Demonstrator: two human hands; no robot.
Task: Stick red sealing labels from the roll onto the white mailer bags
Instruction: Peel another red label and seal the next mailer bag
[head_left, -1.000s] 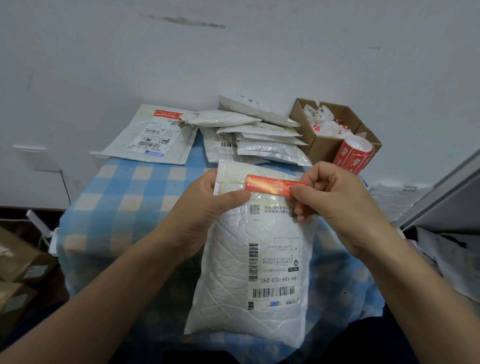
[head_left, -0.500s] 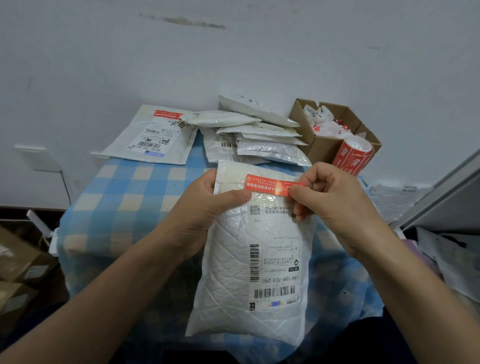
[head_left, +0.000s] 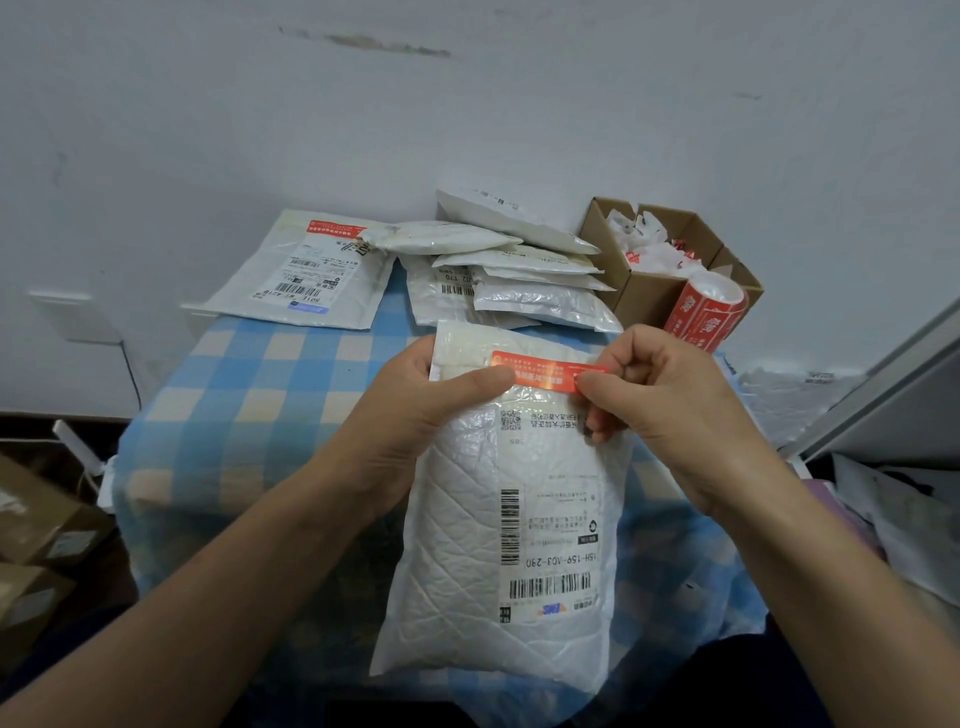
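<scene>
Blue-checked table (head_left: 249, 395), lying behind and beneath the held mailer bag (head_left: 467, 545), which is raised off it with its printed address slip facing the camera.

Stack of white bags (head_left: 519, 280), directly beyond the held mailer bag. No red strip shows on any visible face, so these are judged to be still waiting.

Labelled bag (head_left: 306, 275), beyond the held mailer bag and to its left. It lies flat and apart from the stack, with a red strip across its far end, and is judged finished.

Roll of red labels (head_left: 706, 312), beyond the held mailer bag and to its right, leaning at an open cardboard box (head_left: 649, 291).

Left hand (head_left: 415, 405), at the held mailer bag's upper left edge. It clasps the bag, with the thumb laid across the front and pressing the strip's left end.

Right hand (head_left: 670, 405), at the bag's upper right. Its thumb and forefinger are closed in a pinch on the strip's right end, and the other fingers are curled.

Red label (head_left: 545, 371), across the held mailer bag's top flap. Its left part lies flat. Whether the pinched right end is down cannot be told, so the sealing is judged partway done.
</scene>
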